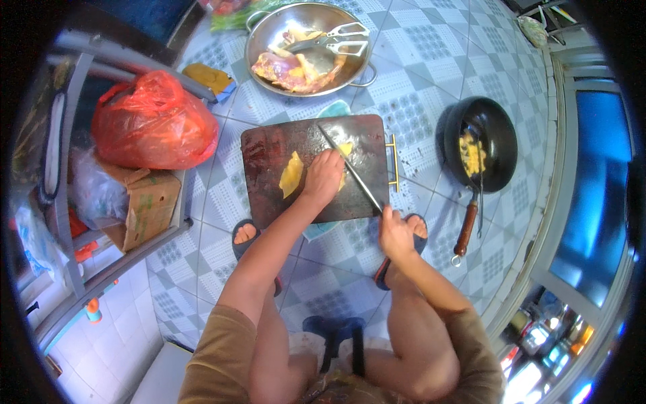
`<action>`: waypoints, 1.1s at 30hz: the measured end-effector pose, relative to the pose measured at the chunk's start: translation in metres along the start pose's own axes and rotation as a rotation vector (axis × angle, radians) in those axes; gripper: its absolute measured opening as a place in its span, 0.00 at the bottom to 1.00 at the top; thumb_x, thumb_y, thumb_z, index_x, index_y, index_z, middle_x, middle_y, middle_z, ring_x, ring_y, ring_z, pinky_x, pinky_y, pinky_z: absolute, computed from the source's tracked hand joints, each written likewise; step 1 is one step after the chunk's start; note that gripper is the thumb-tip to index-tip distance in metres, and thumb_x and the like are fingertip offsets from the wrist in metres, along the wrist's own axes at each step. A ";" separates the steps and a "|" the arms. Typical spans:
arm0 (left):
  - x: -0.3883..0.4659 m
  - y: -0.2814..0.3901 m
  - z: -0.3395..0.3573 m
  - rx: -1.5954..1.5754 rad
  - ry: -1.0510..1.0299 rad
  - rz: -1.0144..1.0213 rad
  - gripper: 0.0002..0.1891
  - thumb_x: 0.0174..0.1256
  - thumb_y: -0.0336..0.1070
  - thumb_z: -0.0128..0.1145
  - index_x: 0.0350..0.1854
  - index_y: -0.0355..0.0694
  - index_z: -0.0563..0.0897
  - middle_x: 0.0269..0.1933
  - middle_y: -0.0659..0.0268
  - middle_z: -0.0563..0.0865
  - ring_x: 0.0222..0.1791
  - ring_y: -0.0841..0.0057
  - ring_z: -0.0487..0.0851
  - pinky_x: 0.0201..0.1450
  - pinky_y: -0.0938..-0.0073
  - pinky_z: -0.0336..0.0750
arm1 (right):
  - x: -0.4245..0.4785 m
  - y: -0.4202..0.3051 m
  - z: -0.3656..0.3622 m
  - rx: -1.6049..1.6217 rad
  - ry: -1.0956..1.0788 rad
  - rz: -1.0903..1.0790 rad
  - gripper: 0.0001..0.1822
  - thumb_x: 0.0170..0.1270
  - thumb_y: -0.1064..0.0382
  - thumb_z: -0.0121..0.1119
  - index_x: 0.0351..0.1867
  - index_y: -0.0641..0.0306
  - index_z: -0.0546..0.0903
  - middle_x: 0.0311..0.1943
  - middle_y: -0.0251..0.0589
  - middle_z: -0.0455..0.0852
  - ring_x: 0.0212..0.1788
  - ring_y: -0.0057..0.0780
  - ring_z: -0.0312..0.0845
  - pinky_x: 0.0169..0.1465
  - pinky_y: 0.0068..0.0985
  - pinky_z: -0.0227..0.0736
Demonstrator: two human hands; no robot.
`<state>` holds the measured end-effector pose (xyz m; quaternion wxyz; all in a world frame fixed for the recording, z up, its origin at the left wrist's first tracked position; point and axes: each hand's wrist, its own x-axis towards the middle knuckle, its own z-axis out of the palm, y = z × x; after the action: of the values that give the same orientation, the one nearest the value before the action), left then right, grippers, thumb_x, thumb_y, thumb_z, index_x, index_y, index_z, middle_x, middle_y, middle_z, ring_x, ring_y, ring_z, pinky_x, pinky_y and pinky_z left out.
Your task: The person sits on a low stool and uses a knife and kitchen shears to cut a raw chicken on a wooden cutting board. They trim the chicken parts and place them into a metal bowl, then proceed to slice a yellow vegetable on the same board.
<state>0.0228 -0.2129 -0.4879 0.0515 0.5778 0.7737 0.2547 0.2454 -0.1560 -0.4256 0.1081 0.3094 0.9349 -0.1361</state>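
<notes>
My right hand grips the handle of a long kitchen knife, whose blade slants up and left across a dark cutting board. Under and beside my left hand lies a yellow piece of food, partly hidden by the fingers and the blade; the fingers press on it close to the knife. Another yellow piece, perhaps chicken fat or skin, rests flat on the board, left of my left hand.
Beyond the board, a steel pan holds raw poultry and scissors. A black wok with yellow pieces stands right. A red plastic bag and a cardboard box sit on a rack at left.
</notes>
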 end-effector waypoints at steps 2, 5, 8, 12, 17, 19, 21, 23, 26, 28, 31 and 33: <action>-0.001 0.004 0.000 0.010 0.030 0.015 0.10 0.48 0.26 0.55 0.35 0.33 0.77 0.42 0.56 0.77 0.50 0.59 0.74 0.56 0.63 0.70 | 0.008 0.006 0.014 0.046 -0.062 0.007 0.15 0.62 0.67 0.49 0.48 0.71 0.66 0.28 0.54 0.79 0.25 0.49 0.82 0.27 0.39 0.78; -0.002 0.006 -0.005 0.009 -0.009 -0.008 0.09 0.49 0.26 0.53 0.34 0.32 0.77 0.42 0.55 0.76 0.51 0.58 0.74 0.56 0.62 0.69 | 0.036 -0.007 0.015 0.068 -0.063 -0.031 0.13 0.60 0.69 0.49 0.45 0.69 0.66 0.28 0.54 0.80 0.26 0.48 0.83 0.29 0.38 0.79; 0.000 0.011 -0.007 -0.017 -0.047 -0.038 0.09 0.49 0.26 0.53 0.35 0.32 0.77 0.43 0.54 0.76 0.52 0.58 0.73 0.57 0.61 0.69 | 0.078 -0.022 0.009 0.090 -0.039 -0.060 0.11 0.61 0.70 0.48 0.44 0.67 0.65 0.28 0.54 0.80 0.28 0.48 0.84 0.31 0.37 0.79; 0.001 0.011 -0.012 0.005 -0.057 -0.026 0.11 0.49 0.26 0.53 0.37 0.32 0.77 0.44 0.53 0.76 0.53 0.57 0.73 0.59 0.61 0.67 | 0.085 -0.020 0.011 0.103 -0.049 -0.077 0.12 0.61 0.69 0.47 0.46 0.66 0.65 0.28 0.54 0.81 0.28 0.50 0.83 0.31 0.39 0.79; -0.003 0.007 -0.011 0.005 -0.090 -0.030 0.15 0.48 0.27 0.54 0.42 0.30 0.76 0.49 0.52 0.75 0.55 0.56 0.72 0.63 0.61 0.64 | 0.027 0.012 0.015 0.183 -0.053 -0.006 0.12 0.63 0.63 0.50 0.46 0.63 0.65 0.29 0.54 0.81 0.26 0.53 0.80 0.28 0.47 0.73; -0.001 0.009 -0.010 -0.025 -0.092 -0.046 0.16 0.48 0.27 0.54 0.43 0.30 0.76 0.50 0.52 0.75 0.56 0.56 0.71 0.63 0.61 0.64 | 0.014 0.019 0.011 0.204 -0.037 0.037 0.11 0.63 0.62 0.52 0.42 0.61 0.66 0.27 0.52 0.81 0.27 0.58 0.78 0.29 0.48 0.70; -0.001 0.012 -0.010 -0.029 -0.044 -0.048 0.17 0.48 0.27 0.54 0.44 0.30 0.76 0.50 0.52 0.75 0.56 0.56 0.71 0.63 0.61 0.64 | 0.012 0.019 0.001 0.200 -0.051 0.097 0.11 0.64 0.61 0.52 0.42 0.61 0.66 0.28 0.51 0.81 0.28 0.57 0.78 0.30 0.49 0.68; -0.005 0.017 -0.015 -0.004 0.052 -0.037 0.18 0.48 0.27 0.55 0.45 0.29 0.76 0.49 0.52 0.75 0.55 0.56 0.71 0.63 0.61 0.64 | 0.007 0.012 -0.013 0.148 -0.075 0.093 0.11 0.64 0.60 0.52 0.42 0.60 0.66 0.28 0.50 0.81 0.28 0.56 0.77 0.32 0.49 0.67; -0.010 0.016 -0.017 -0.020 -0.078 -0.061 0.19 0.48 0.27 0.55 0.46 0.29 0.75 0.50 0.52 0.75 0.56 0.56 0.71 0.63 0.61 0.64 | 0.004 0.000 -0.027 0.031 -0.086 0.020 0.12 0.65 0.59 0.52 0.43 0.60 0.67 0.27 0.49 0.81 0.27 0.54 0.77 0.34 0.50 0.66; -0.010 0.018 -0.018 0.001 -0.101 -0.069 0.15 0.52 0.27 0.52 0.44 0.29 0.77 0.51 0.51 0.76 0.57 0.57 0.71 0.63 0.61 0.64 | 0.002 -0.003 -0.028 0.014 -0.100 0.011 0.12 0.65 0.59 0.52 0.45 0.61 0.67 0.28 0.49 0.80 0.25 0.53 0.77 0.34 0.51 0.65; -0.013 0.015 -0.014 0.042 -0.067 -0.072 0.17 0.50 0.27 0.54 0.45 0.29 0.76 0.52 0.52 0.75 0.59 0.57 0.69 0.64 0.59 0.63 | 0.001 0.002 -0.012 0.134 -0.082 -0.033 0.12 0.68 0.60 0.48 0.47 0.64 0.66 0.28 0.53 0.80 0.23 0.56 0.79 0.28 0.51 0.73; -0.014 0.014 -0.014 0.077 -0.014 -0.059 0.19 0.48 0.27 0.55 0.46 0.29 0.76 0.52 0.53 0.75 0.59 0.56 0.69 0.65 0.58 0.61 | -0.002 0.001 -0.003 0.172 -0.057 -0.028 0.14 0.68 0.60 0.48 0.49 0.66 0.66 0.29 0.56 0.79 0.24 0.57 0.79 0.28 0.49 0.75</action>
<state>0.0341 -0.2278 -0.4726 0.0422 0.5581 0.7993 0.2188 0.2475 -0.1553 -0.4228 0.1057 0.3005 0.9206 -0.2260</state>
